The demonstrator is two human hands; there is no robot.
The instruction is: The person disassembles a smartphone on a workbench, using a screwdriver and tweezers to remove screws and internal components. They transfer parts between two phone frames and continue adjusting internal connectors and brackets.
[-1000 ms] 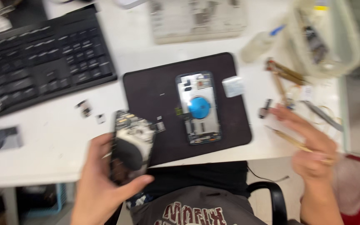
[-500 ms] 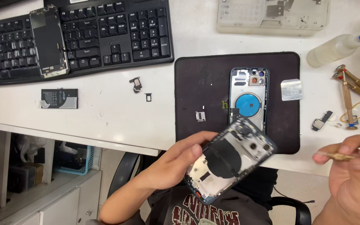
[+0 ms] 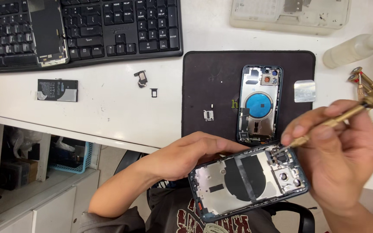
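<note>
A white desk (image 3: 109, 108) fills the upper frame, bearing one black keyboard (image 3: 109, 30) and one dark mat (image 3: 212, 86). Two phone housings: one on the mat (image 3: 259, 103), one gripped by the left hand (image 3: 186, 155). The right hand (image 3: 342, 151) pinches a brass screwdriver (image 3: 337, 121).

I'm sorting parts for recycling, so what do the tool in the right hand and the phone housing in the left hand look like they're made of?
The tool in the right hand looks like brass: golden and shiny, with a thin dark tip, likely steel. The phone housing in the left hand shows silvery matte metal plates in a dark bluish frame, probably painted metal; the black round patch looks like plastic film.
</note>
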